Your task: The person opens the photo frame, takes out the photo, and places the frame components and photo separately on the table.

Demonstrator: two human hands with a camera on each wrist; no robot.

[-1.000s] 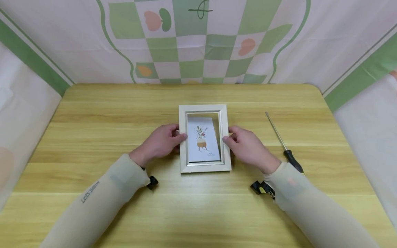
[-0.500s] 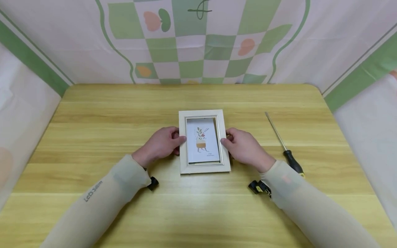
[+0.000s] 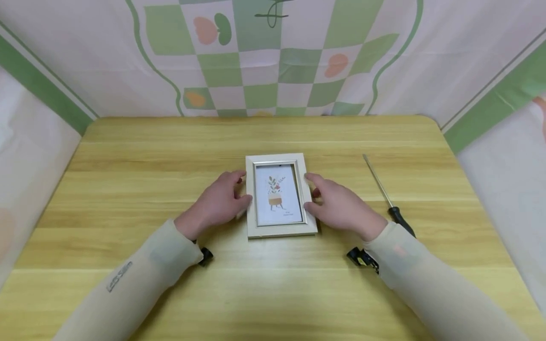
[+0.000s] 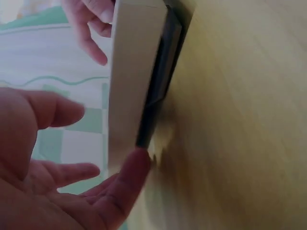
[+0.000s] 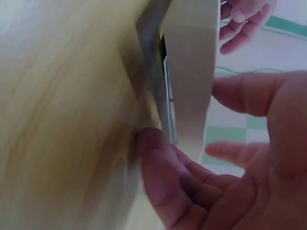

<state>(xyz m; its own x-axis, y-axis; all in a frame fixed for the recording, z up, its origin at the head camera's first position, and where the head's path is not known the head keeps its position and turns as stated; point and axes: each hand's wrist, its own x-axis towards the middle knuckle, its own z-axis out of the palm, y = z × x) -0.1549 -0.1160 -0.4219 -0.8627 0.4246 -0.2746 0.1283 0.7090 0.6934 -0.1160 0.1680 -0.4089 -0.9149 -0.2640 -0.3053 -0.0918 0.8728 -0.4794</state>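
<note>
A cream picture frame (image 3: 277, 231) with a silver inner edge lies at mid-table. Through its opening shows a white card (image 3: 279, 215) printed with a potted plant, its right edge slightly slanted. Beneath the frame, the left wrist view shows a dark backing piece (image 4: 165, 57). My left hand (image 3: 217, 201) is at the frame's left side, fingers spread, thumb apart from the frame and one fingertip at its lower edge. At the opposite side is my right hand (image 3: 343, 206), loosely parted, its thumb close to the frame's edge; whether it touches is unclear.
A screwdriver (image 3: 396, 218) with a black handle lies to the right, partly behind the right sleeve. The wooden table (image 3: 264, 298) ends at the back against a green-and-white checked cloth (image 3: 260, 61). Black wrist cameras (image 3: 204, 257) hang below both sleeves.
The far end of the frame has come down, so it lies flatter over the card. Both hands have loosened from its sides, the left thumb moving off the frame.
</note>
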